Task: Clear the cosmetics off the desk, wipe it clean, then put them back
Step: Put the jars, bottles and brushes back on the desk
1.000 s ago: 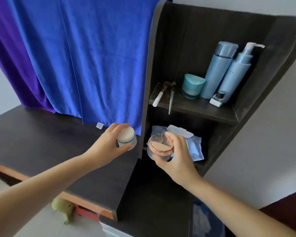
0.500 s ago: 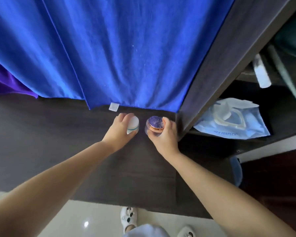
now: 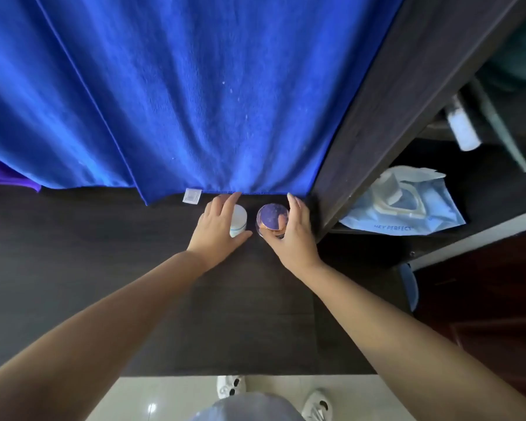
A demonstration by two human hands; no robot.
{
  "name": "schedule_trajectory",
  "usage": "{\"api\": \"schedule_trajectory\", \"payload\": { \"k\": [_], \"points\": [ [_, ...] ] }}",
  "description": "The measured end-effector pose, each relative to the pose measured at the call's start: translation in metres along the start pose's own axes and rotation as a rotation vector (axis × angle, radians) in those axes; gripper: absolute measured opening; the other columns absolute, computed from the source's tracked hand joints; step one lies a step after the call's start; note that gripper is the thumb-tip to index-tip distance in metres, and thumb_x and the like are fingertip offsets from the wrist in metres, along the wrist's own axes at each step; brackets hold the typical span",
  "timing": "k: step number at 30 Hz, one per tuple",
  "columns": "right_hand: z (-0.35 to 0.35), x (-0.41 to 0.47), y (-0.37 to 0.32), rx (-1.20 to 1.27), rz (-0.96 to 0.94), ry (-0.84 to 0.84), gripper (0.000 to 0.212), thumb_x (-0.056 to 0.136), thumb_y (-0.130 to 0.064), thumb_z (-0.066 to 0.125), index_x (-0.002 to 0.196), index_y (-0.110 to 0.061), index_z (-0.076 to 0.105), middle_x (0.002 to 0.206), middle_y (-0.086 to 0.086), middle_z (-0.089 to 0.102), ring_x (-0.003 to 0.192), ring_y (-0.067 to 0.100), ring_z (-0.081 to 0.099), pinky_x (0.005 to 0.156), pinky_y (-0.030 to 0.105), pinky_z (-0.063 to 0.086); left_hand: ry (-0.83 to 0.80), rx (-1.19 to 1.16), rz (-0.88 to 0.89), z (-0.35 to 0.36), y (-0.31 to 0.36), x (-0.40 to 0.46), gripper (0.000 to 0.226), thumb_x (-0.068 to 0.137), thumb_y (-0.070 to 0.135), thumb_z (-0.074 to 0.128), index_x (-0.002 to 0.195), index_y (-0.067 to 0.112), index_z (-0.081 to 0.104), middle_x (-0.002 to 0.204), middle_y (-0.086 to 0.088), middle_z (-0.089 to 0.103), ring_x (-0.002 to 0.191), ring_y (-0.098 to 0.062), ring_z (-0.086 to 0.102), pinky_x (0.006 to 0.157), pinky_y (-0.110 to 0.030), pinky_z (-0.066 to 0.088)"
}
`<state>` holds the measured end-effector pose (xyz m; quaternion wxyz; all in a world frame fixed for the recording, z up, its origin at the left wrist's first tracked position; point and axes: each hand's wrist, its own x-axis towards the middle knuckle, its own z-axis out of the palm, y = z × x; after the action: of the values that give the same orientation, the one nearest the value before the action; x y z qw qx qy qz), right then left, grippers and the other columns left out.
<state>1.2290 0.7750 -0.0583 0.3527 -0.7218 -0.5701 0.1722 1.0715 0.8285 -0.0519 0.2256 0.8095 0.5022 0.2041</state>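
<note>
A small white jar with a teal band (image 3: 239, 220) stands at the back of the dark desk (image 3: 104, 268), and my left hand (image 3: 216, 232) is wrapped around it. Right beside it sits a round clear jar with a rose-gold rim (image 3: 272, 218), its lid reflecting blue. My right hand (image 3: 295, 235) grips that jar from the right side. Both jars rest on the desk close to the hanging blue cloth (image 3: 179, 95), and the two jars stand a small gap apart.
A dark shelf unit (image 3: 377, 117) rises just right of my right hand. Its lower shelf holds a light blue packet (image 3: 416, 211); a white-tipped tool (image 3: 463, 129) lies on the shelf above. The desk's front edge is near me, with floor and white shoes (image 3: 230, 387) below.
A second ago I held both jars up in front of the shelf unit. They have since come down onto the back of the desk, and my fingers have loosened slightly around them.
</note>
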Motion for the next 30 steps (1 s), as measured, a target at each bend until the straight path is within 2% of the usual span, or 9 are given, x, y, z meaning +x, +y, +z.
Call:
{"api": "schedule_trajectory", "payload": {
  "k": [4,7,10,13,15,19,23,26,30],
  "points": [
    [-0.064,-0.015,-0.028,0.102,-0.175,-0.045,0.069,0.083,-0.037,0.057,0.14,-0.009,0.032,0.14,0.008,0.039,0.131,0.016,0.038,0.107,0.022,0.031,0.14,-0.095,0.159,-0.041,0.052,-0.003,0.058,0.084,0.036,0.058,0.133,0.013,0.039,0.127,-0.007,0.047,0.117,-0.021,0.042,0.098,-0.03,0.035],
    [-0.128,-0.03,-0.042,0.148,-0.291,-0.022,0.056,0.085,-0.037,0.049,0.135,-0.014,0.039,0.134,0.0,0.044,0.126,0.01,0.043,0.105,0.029,0.039,0.269,-0.157,0.349,-0.07,0.113,-0.005,0.045,0.085,0.037,0.047,0.124,0.015,0.044,0.114,-0.006,0.053,0.105,-0.009,0.045,0.09,-0.015,0.034],
    [-0.198,-0.046,-0.047,0.158,-0.405,0.067,0.04,0.088,-0.029,0.049,0.125,-0.015,0.05,0.12,-0.006,0.052,0.114,-0.001,0.048,0.097,0.017,0.04,0.375,-0.19,0.545,-0.085,0.185,-0.014,0.033,0.086,0.028,0.047,0.117,0.017,0.044,0.106,-0.007,0.055,0.098,-0.008,0.047,0.088,-0.007,0.033],
    [-0.265,-0.061,-0.041,0.113,-0.492,0.195,0.03,0.089,-0.023,0.049,0.116,-0.013,0.057,0.11,-0.01,0.055,0.104,-0.003,0.053,0.091,0.012,0.041,0.437,-0.225,0.761,-0.087,0.256,-0.02,0.028,0.087,0.022,0.049,0.114,0.014,0.046,0.105,-0.002,0.053,0.098,-0.008,0.046,0.09,-0.012,0.036],
    [-0.304,-0.059,-0.031,0.066,-0.524,0.261,0.027,0.089,-0.022,0.05,0.113,-0.012,0.059,0.108,-0.009,0.055,0.101,-0.001,0.055,0.09,0.014,0.043,0.447,-0.241,0.822,-0.087,0.301,-0.013,0.03,0.086,0.021,0.049,0.115,0.01,0.049,0.107,-0.001,0.052,0.099,-0.009,0.046,0.09,-0.017,0.038],
    [-0.359,-0.011,-0.01,0.051,-0.33,0.392,0.032,0.089,-0.016,0.057,0.12,-0.011,0.054,0.113,-0.001,0.054,0.108,0.009,0.054,0.095,0.025,0.045,0.436,-0.19,0.589,-0.085,0.364,0.036,0.043,0.085,0.021,0.057,0.124,0.006,0.046,0.121,-0.011,0.05,0.112,-0.022,0.045,0.097,-0.034,0.039],
    [-0.368,0.044,0.006,-0.083,-0.023,0.401,0.048,0.087,-0.032,0.06,0.125,-0.006,0.045,0.127,0.012,0.046,0.111,0.027,0.054,0.089,0.04,0.047,0.275,-0.083,0.199,-0.08,0.38,0.092,0.069,0.084,0.032,0.062,0.139,0.009,0.028,0.139,-0.015,0.032,0.129,-0.029,0.027,0.105,-0.039,0.029],
    [-0.359,0.064,0.001,-0.218,0.074,0.422,0.054,0.085,-0.041,0.061,0.12,-0.003,0.044,0.123,0.015,0.048,0.113,0.032,0.05,0.081,0.04,0.046,0.183,-0.004,0.074,-0.072,0.38,0.114,0.076,0.082,0.038,0.064,0.14,0.01,0.024,0.14,-0.017,0.028,0.129,-0.032,0.026,0.105,-0.041,0.029],
    [-0.35,0.072,0.0,-0.342,0.125,0.458,0.05,0.084,-0.043,0.061,0.11,-0.002,0.047,0.117,0.016,0.054,0.109,0.033,0.052,0.078,0.04,0.046,0.118,-0.02,0.031,-0.065,0.375,0.126,0.075,0.079,0.035,0.068,0.137,0.013,0.027,0.133,-0.017,0.036,0.121,-0.032,0.039,0.099,-0.041,0.036]
  ]
}}
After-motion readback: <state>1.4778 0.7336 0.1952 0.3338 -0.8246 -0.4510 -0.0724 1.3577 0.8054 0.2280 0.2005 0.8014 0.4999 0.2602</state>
